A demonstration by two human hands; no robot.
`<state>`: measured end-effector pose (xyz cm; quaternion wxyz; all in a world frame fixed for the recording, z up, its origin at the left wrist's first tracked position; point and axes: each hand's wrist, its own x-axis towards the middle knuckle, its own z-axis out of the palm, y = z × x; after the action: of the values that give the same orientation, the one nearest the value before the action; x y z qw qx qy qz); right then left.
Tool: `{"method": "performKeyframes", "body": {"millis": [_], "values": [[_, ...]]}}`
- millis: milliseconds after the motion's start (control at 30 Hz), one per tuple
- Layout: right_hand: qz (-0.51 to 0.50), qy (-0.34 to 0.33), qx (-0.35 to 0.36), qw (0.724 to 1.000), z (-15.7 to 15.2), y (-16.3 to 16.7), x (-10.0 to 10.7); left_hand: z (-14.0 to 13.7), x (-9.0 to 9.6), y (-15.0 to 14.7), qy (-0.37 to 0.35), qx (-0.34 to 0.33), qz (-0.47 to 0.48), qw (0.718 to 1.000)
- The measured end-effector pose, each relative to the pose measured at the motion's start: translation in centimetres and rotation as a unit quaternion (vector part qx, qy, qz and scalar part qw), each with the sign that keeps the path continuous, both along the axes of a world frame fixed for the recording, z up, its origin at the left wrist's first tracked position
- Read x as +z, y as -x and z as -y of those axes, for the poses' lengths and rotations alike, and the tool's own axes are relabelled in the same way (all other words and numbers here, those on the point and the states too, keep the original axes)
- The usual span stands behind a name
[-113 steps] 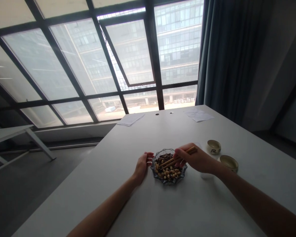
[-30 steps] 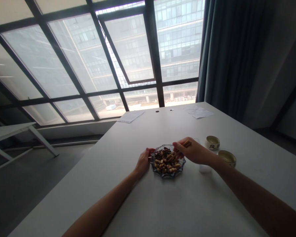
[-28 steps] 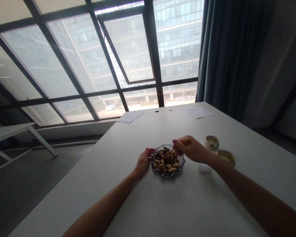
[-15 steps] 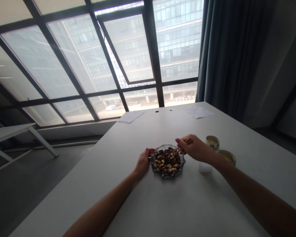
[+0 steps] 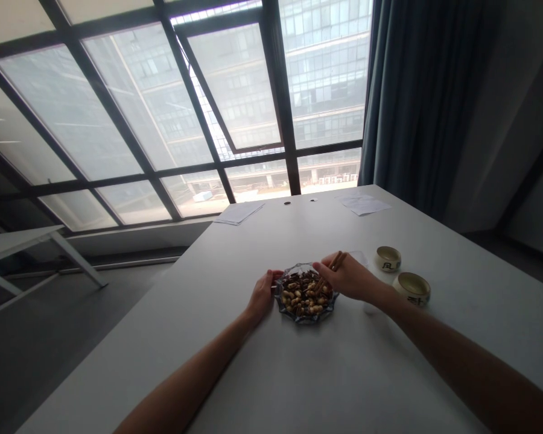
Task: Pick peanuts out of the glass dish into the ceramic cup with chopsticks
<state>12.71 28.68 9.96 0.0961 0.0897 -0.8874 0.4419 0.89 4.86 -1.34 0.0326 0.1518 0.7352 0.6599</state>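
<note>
A faceted clear glass bowl point(image 5: 306, 319) stands on the white table, filled with mixed nuts point(image 5: 305, 294), pale ones in front and darker ones behind. My left hand point(image 5: 262, 296) grips the bowl's left side, with its fingers partly hidden behind the rim. Over the right rim, my right hand point(image 5: 346, 276) is closed around a pair of wooden chopsticks point(image 5: 339, 260). Their lower ends point down among the nuts, and I cannot tell whether a nut is pinched between them.
Two small ceramic cups with dark characters, one farther point(image 5: 388, 259) and one nearer point(image 5: 411, 288), stand right of my right hand. A clear flat piece point(image 5: 358, 258) and a whitish thing point(image 5: 371, 308) are partly hidden by that arm. Papers point(image 5: 239, 213) lie at the table's far end.
My right hand has shifted slightly left, bringing the chopsticks further over the bowl. More of the two cups and the clear piece now shows. My left hand stays on the bowl.
</note>
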Motion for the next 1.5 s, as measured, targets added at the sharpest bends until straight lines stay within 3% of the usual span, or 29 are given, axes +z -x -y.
{"method": "performKeyframes", "body": {"millis": [233, 500, 733, 933, 1200, 1500], "values": [[0.019, 0.058, -0.012, 0.998, -2.3, -0.3, 1.3, 0.2, -0.2, 0.1, 0.006, -0.001, -0.002, 1.0], [0.051, 0.049, 0.002, 0.997, -3.1, 0.0, 1.4, 0.2, -0.1, 0.1, 0.008, -0.004, -0.01, 1.0], [0.0, 0.073, -0.004, 0.997, -3.0, -0.1, 1.6, 0.4, -0.8, 0.4, 0.0, -0.006, 0.0, 1.0], [-0.027, 0.14, -0.068, 0.987, -2.8, 0.4, 0.8, 0.3, -0.8, 0.5, 0.004, -0.012, 0.002, 1.0], [0.001, 0.166, 0.026, 0.986, -1.3, 0.8, -0.6, 0.4, -0.8, 0.5, 0.005, -0.012, -0.002, 1.0], [0.019, 0.16, 0.039, 0.986, -0.5, 1.2, -1.5, 0.3, -0.6, 0.4, 0.001, -0.016, -0.004, 1.0]]}}
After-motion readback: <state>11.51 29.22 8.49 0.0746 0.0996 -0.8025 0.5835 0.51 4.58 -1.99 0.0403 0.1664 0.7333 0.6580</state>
